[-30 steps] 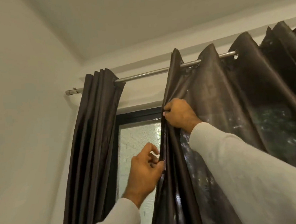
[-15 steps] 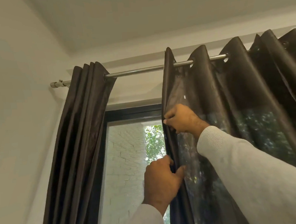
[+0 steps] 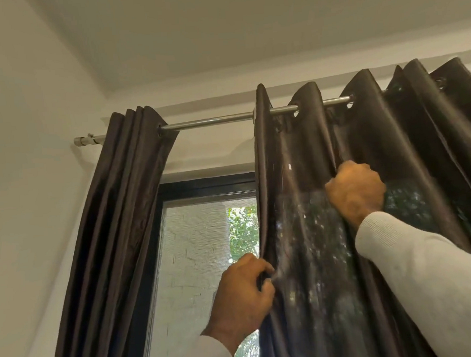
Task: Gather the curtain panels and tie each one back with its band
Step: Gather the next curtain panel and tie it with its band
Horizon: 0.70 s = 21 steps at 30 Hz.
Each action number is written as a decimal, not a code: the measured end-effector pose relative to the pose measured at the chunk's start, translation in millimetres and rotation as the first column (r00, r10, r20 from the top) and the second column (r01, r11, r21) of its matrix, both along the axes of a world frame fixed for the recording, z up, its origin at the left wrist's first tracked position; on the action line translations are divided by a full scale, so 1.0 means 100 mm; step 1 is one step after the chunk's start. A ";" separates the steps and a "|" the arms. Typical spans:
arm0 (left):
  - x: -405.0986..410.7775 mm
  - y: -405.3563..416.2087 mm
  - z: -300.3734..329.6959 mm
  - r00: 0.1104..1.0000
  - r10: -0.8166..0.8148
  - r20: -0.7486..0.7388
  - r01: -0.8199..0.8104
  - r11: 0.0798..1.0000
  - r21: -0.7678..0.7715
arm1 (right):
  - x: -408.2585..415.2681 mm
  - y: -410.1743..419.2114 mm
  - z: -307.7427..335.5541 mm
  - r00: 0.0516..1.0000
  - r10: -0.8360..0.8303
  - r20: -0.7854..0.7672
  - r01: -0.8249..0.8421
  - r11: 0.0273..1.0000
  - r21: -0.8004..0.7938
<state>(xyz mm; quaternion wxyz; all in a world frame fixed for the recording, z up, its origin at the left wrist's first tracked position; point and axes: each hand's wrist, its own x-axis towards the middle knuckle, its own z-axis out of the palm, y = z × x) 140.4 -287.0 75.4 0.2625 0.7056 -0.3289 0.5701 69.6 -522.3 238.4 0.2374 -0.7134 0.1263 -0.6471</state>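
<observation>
— Two hands on the right curtain panel (image 3: 314, 228); what changed?
— Since half a second ago, the right hand (image 3: 356, 191) left the leading edge for an inner fold, fist clenched on it.
— The other?
— The left hand (image 3: 243, 299) pinches the edge lower down. The left panel (image 3: 121, 226) hangs bunched on the rod (image 3: 214, 121).

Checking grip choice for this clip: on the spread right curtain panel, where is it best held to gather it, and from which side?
Best by its free leading edge, approached from the window-gap side. That edge hangs as a straight vertical fold with open space beside it, so fingers can wrap around it. The left hand pinches it there; the right hand grips a pleat higher up. The left panel is already bunched.
</observation>
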 end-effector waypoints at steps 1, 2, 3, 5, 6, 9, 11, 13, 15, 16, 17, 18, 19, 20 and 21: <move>0.00 -0.02 0.00 1.000 0.008 -0.008 -0.008 1.000 -0.003 | 0.02 0.05 0.00 1.000 0.023 0.006 -0.022 0.999 -0.025; 0.01 -0.04 0.00 1.000 0.012 -0.015 -0.012 1.000 -0.009 | 0.03 0.14 0.01 0.998 0.054 0.011 -0.053 0.997 -0.064; 0.02 -0.07 -0.01 1.000 0.008 -0.026 -0.008 1.000 -0.016 | 0.06 0.24 0.03 0.995 0.097 0.009 -0.095 0.989 -0.116; 0.03 -0.11 -0.01 0.998 -0.017 -0.064 0.014 0.999 -0.035 | 0.11 0.51 0.07 0.980 0.197 -0.025 -0.197 0.947 -0.254; 0.04 -0.12 -0.02 0.996 -0.031 -0.082 0.028 0.999 -0.040 | 0.14 0.64 0.11 0.967 0.250 -0.054 -0.253 0.908 -0.333; 0.07 -0.15 -0.02 0.990 -0.091 -0.104 0.084 0.994 -0.068 | 0.25 0.85 0.22 0.920 0.373 -0.123 -0.385 0.794 -0.471; 0.07 -0.15 0.00 0.986 -0.148 -0.076 0.138 0.983 -0.123 | 0.27 0.79 0.30 0.901 0.413 -0.132 -0.425 0.779 -0.461; 0.07 -0.13 0.04 0.984 -0.166 -0.057 0.155 0.975 -0.162 | 0.27 0.70 0.30 0.917 0.353 -0.185 -0.399 0.788 -0.469; 0.05 -0.14 0.07 0.985 -0.139 -0.103 0.121 0.979 -0.166 | 0.26 0.69 0.24 0.922 0.294 -0.252 -0.384 0.781 -0.493; 0.03 -0.15 0.08 0.983 -0.128 -0.132 0.104 0.979 -0.177 | 0.24 0.72 0.20 0.922 0.275 -0.272 -0.380 0.775 -0.505; 0.03 -0.16 0.10 0.981 -0.120 -0.155 0.089 0.977 -0.193 | 0.24 0.74 0.17 0.921 0.271 -0.280 -0.382 0.768 -0.514; 0.02 -0.18 0.10 0.980 -0.110 -0.167 0.075 0.975 -0.207 | 0.25 0.76 0.16 0.917 0.282 -0.281 -0.392 0.766 -0.510; 0.02 -0.19 0.11 0.981 -0.092 -0.173 0.054 0.975 -0.214 | 0.24 0.78 0.15 0.915 0.293 -0.278 -0.399 0.766 -0.504; 0.02 -0.20 0.12 0.982 -0.070 -0.174 0.033 0.978 -0.207 | 0.22 0.78 0.15 0.912 0.304 -0.276 -0.405 0.769 -0.494; 0.02 -0.21 0.13 0.984 -0.047 -0.172 0.013 0.981 -0.192 | 0.21 0.77 0.15 0.910 0.311 -0.275 -0.411 0.772 -0.485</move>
